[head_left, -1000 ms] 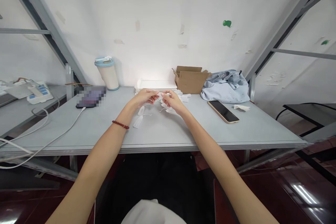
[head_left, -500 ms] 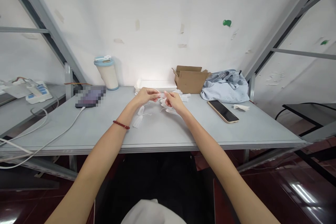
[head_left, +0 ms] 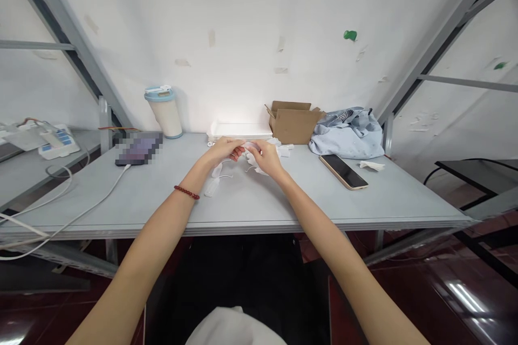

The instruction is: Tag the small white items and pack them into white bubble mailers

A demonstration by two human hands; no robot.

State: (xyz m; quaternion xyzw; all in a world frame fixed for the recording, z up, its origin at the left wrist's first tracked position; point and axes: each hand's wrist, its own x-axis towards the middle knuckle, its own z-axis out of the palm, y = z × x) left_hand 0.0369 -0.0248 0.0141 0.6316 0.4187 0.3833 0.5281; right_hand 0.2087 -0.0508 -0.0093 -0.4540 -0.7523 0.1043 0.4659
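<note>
While both hands meet above the middle of the counter (head_left: 251, 207), the entries stand as follows. Left hand (head_left: 224, 152): red-beaded bracelet (head_left: 186, 192) at the wrist, fingers pinched on one end of a small whitish piece (head_left: 251, 146). Right hand (head_left: 266, 157): thumb and fingers closed on the other end of it. The piece: held between the two hands, mostly covered by them, detail too small to read.

Near the left hand: two white tag-like pieces with thin strings, a nearer one (head_left: 211, 187) and a farther one (head_left: 217, 171). Beside and beyond the right hand: a loose heap of white pieces (head_left: 285, 151), partly hidden. Behind: a white stack (head_left: 238, 130) and an open cardboard box (head_left: 293, 126).

Hazards, by judgement: a light piece held only at the fingertips could slip if one pinch loosens; uneven pulling could crease or tear it, if thin; a lowered wrist could drag the strings and tangle or scatter the loose pieces.
</note>
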